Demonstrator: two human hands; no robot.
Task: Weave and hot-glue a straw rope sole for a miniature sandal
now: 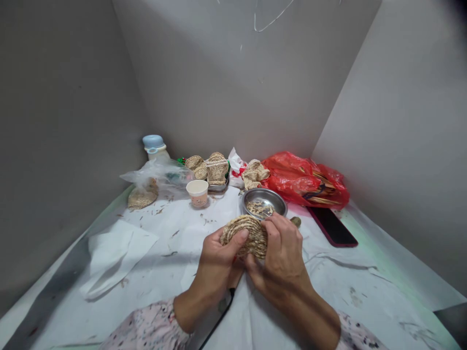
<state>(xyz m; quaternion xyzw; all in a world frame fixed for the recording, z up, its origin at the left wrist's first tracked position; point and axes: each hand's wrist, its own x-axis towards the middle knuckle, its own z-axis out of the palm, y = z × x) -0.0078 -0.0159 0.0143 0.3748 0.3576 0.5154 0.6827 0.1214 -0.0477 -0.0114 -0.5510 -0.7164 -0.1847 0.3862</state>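
Note:
Both hands hold a round, coiled woven straw piece point(251, 232) over the front middle of the table. My left hand point(219, 253) is closed on its left side, with the thumb laid across the front face. My right hand point(282, 248) grips the right side, fingers bent over the upper edge and thumb low down. Below the piece, a wooden-handled tool point(235, 276) with a black cord shows between the hands; its far end is hidden. Just behind the hands is a steel bowl point(266, 194) with straw scraps in it.
A paper cup point(197, 193), more woven straw pieces point(217, 169), a clear plastic bag point(160, 171) and a blue-capped bottle point(153, 145) stand at the back. On the right lie a red plastic bag point(292, 175) and a phone point(333, 227). White paper point(115, 257) lies left.

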